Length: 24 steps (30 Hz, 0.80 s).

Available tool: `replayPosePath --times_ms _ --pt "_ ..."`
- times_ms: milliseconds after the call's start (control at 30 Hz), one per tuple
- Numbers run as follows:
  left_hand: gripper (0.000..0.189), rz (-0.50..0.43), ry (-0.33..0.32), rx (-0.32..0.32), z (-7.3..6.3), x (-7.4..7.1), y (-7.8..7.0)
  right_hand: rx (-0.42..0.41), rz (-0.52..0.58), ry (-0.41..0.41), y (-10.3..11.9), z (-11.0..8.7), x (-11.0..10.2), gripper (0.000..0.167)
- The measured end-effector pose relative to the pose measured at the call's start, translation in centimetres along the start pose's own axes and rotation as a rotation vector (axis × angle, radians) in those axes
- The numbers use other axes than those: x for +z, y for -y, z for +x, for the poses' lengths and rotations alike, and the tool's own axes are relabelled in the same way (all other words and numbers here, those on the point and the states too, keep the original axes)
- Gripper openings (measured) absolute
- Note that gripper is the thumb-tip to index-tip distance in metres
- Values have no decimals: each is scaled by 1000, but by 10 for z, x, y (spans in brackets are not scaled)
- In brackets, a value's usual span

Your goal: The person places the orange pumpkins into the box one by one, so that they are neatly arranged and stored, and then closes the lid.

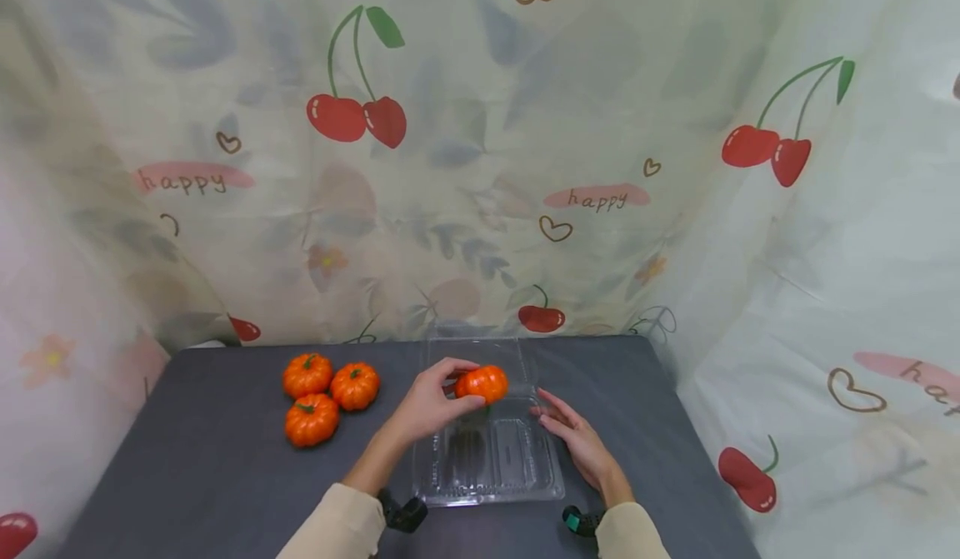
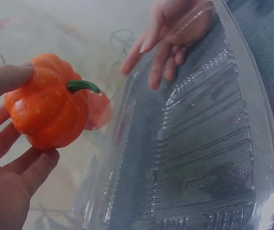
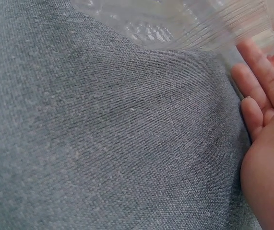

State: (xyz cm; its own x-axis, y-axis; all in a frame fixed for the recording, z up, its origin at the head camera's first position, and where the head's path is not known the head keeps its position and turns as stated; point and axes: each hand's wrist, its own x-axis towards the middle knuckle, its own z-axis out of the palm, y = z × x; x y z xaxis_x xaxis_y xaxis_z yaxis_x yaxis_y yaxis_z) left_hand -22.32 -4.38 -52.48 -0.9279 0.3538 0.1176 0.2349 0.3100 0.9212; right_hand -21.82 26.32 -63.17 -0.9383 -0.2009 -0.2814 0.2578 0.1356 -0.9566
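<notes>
My left hand point(image 1: 429, 402) pinches a small orange pumpkin point(image 1: 489, 383) between thumb and fingers, above a clear plastic clamshell container point(image 1: 487, 492). In the left wrist view, the green stem of the pumpkin point(image 2: 48, 108) points toward the container point(image 2: 266, 124). The container's lid point(image 1: 476, 349) is folded back toward the curtain. At the container's right side, my right hand point(image 1: 581, 441) has its fingers extended near the rim; whether they touch it, I cannot tell. The right wrist view has this hand point(image 3: 271, 158) at its right edge, palm partly showing, beside the transparent plastic point(image 3: 151, 28).
Left of the container, three more orange pumpkins point(image 1: 311, 420) sit in a cluster on the dark grey tabletop point(image 1: 217, 476). A pale printed curtain point(image 1: 450, 167) hangs behind the table and along both sides.
</notes>
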Motion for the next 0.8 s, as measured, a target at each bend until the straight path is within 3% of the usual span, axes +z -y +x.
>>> replayPosePath --times_ms 233,467,800 --pt "46 37 31 -13 9 8 5 -4 -20 13 1 2 4 55" --pt "47 71 102 4 17 19 13 -18 -5 7 1 0 2 54" --pt "47 127 133 35 22 32 19 -28 -25 -6 0 -2 -1 56"
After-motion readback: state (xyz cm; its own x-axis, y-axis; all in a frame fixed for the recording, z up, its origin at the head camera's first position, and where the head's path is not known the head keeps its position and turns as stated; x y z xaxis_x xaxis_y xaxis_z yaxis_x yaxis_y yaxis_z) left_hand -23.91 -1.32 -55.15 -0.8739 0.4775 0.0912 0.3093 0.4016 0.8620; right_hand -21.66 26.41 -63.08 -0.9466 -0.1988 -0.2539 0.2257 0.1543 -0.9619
